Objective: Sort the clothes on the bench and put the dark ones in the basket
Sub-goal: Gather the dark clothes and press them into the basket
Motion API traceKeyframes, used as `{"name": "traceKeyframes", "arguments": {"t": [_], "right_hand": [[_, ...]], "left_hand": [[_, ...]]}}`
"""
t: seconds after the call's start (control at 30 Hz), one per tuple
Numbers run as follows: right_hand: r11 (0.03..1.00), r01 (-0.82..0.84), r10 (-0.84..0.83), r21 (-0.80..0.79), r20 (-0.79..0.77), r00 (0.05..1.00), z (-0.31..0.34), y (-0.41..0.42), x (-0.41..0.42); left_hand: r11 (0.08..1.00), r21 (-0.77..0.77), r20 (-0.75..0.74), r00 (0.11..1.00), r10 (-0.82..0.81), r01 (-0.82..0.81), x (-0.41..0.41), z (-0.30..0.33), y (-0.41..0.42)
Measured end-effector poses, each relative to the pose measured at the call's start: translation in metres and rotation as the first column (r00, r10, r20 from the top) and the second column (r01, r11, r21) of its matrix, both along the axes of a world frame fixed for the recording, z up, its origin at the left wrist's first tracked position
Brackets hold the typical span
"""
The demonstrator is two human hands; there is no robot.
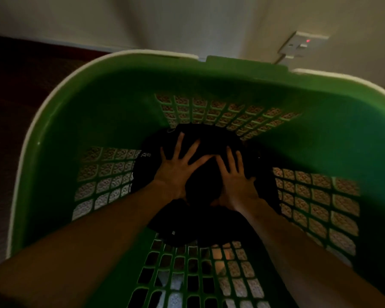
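I look straight down into a deep green laundry basket (111,90) with a white rim and lattice walls. Black clothes (200,187) lie piled at its bottom. My left hand (176,165) rests flat on the pile with fingers spread. My right hand (236,176) presses on the pile just beside it, fingers also apart. Neither hand grips cloth. Both forearms reach down from the near edge. The bench is out of sight.
A white wall socket (302,44) with a red light and a plugged-in cable sits on the wall behind the basket. Dark floor (20,90) shows at the left, patterned carpet through the lattice. The scene is dim.
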State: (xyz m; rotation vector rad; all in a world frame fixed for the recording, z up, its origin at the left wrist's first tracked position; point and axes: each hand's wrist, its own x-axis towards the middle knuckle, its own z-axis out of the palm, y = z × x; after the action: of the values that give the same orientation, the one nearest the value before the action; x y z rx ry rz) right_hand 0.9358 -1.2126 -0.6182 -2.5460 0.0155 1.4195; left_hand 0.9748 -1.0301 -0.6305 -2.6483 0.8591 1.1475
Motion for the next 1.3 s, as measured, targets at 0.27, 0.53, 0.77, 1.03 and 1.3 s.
{"name": "traceKeyframes", "arguments": {"t": [0.27, 0.53, 0.77, 1.03, 1.3], "right_hand": [[0.997, 0.078, -0.078, -0.020, 0.010, 0.997, 0.014, 0.001, -0.008], [0.921, 0.381, -0.377, 0.082, -0.066, 0.924, 0.036, -0.027, -0.057], [0.900, 0.432, -0.428, 0.059, -0.071, 0.901, -0.014, -0.012, -0.033], [0.908, 0.409, -0.401, 0.088, -0.091, 0.911, 0.019, -0.018, -0.036], [0.922, 0.388, -0.387, -0.001, -0.058, 0.920, 0.029, 0.005, -0.095]], "left_hand": [[1.000, 0.018, 0.006, 1.000, 0.019, -0.019, -0.008, 0.021, -0.008], [0.838, -0.009, -0.239, 0.815, 0.528, -0.546, -0.048, 0.060, 0.020], [0.843, 0.003, -0.233, 0.819, 0.524, -0.538, -0.037, -0.019, 0.024], [0.863, -0.088, -0.112, 0.866, 0.488, -0.497, -0.048, 0.036, 0.026], [0.712, 0.017, -0.290, 0.678, 0.675, -0.702, -0.111, 0.040, 0.023]]}}
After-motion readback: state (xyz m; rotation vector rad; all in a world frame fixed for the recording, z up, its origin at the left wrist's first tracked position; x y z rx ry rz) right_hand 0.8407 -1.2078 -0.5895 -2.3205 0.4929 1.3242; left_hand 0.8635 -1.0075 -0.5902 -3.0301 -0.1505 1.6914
